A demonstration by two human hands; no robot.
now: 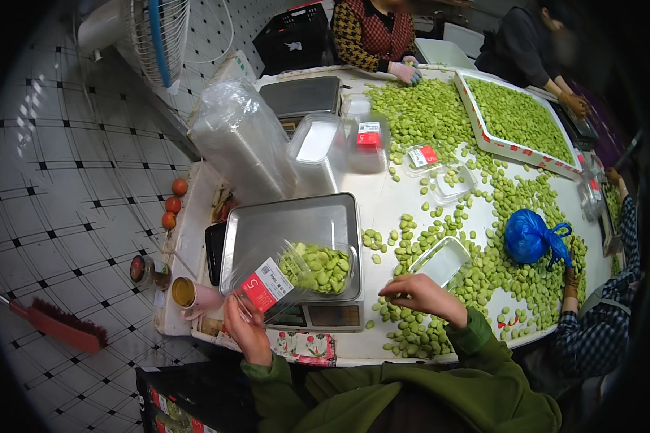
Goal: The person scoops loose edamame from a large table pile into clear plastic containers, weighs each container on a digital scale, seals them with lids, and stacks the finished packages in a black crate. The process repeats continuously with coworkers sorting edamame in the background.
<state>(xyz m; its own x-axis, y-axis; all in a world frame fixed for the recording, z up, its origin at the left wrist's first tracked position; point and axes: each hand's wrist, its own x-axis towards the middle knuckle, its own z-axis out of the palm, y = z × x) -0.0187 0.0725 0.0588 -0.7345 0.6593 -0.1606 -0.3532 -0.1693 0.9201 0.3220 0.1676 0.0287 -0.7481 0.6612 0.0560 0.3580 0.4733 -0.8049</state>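
My left hand [247,328] grips a clear plastic lid [244,265] with a red and white label. The lid is tilted and overlaps the left side of a clear box of green broad beans [323,268]. That box sits on the metal pan [296,211] of a weighing scale. My right hand [419,294] hovers right of the scale, over loose broad beans [412,339], its fingers drawn together; whether anything is between them is hidden. Just beyond it lies an open clear tray [443,261] among the beans.
Stacked clear boxes [318,148] and bagged lids [242,137] stand behind the scale. A pink mug [198,302] is at the left edge. A blue knotted bag [527,234] and a large white bean crate [520,153] lie right. Gloved co-workers' hands [406,71] work at the far side.
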